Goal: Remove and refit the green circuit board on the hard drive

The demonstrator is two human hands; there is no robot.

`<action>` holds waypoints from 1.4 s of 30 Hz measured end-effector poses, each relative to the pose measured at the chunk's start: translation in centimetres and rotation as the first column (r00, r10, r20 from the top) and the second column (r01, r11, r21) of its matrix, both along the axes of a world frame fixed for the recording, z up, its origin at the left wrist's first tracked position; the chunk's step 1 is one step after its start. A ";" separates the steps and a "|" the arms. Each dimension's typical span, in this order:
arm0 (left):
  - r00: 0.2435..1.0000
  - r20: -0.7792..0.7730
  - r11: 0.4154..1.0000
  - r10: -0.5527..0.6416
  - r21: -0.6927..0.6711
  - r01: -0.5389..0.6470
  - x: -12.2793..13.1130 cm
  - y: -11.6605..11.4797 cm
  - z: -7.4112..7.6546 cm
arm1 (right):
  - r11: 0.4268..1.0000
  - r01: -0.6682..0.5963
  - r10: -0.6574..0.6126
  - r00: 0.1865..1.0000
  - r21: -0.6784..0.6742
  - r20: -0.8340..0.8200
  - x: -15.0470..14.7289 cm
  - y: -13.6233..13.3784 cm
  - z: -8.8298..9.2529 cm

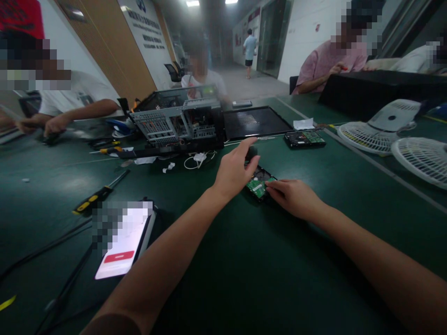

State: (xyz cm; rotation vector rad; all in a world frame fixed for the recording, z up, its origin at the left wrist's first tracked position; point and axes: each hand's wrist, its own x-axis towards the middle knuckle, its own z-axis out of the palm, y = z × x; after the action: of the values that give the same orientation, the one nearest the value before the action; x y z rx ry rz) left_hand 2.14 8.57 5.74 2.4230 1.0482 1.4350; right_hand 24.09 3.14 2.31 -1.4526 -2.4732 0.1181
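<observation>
A hard drive (pixel 257 187) lies on the table in front of me, its green circuit board facing up. My left hand (pixel 234 168) is over its far left side, fingers curled around a dark, round-ended handle (pixel 251 152). Most of that handle is hidden by the hand, and I cannot make out its lower end. My right hand (pixel 293 196) pinches the drive at its right edge, thumb and fingertips by the green board. A second hard drive (pixel 305 139) sits farther back to the right, apart from both hands.
An opened computer case (pixel 178 123) stands at the back, beside a black side panel (pixel 258 122). White fans (pixel 379 128) are at right. A yellow-black screwdriver (pixel 99 193), a lit phone (pixel 124 244) and cables (pixel 70 284) lie at left. Several people are around the table.
</observation>
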 end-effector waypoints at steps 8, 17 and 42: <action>0.999 -0.038 0.997 -0.003 0.080 0.006 0.0 -0.1 0.1 | 1.000 0.013 -0.013 1.000 -0.006 0.002 -0.1 -0.1 0.2; 0.999 -0.037 0.997 0.022 0.077 -0.020 0.0 0.0 -0.2 | 1.000 0.013 -0.013 1.000 0.002 -0.008 -0.1 -0.1 0.2; 0.994 0.111 0.999 -0.007 -0.039 0.011 0.3 0.0 -0.8 | 1.000 0.012 -0.012 1.000 0.000 0.007 -0.1 -0.1 0.2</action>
State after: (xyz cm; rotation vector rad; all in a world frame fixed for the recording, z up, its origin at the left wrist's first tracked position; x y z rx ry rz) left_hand 2.47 8.61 4.92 2.2888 1.0296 1.5121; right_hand 24.00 3.02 2.56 -1.4698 -2.4695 0.1107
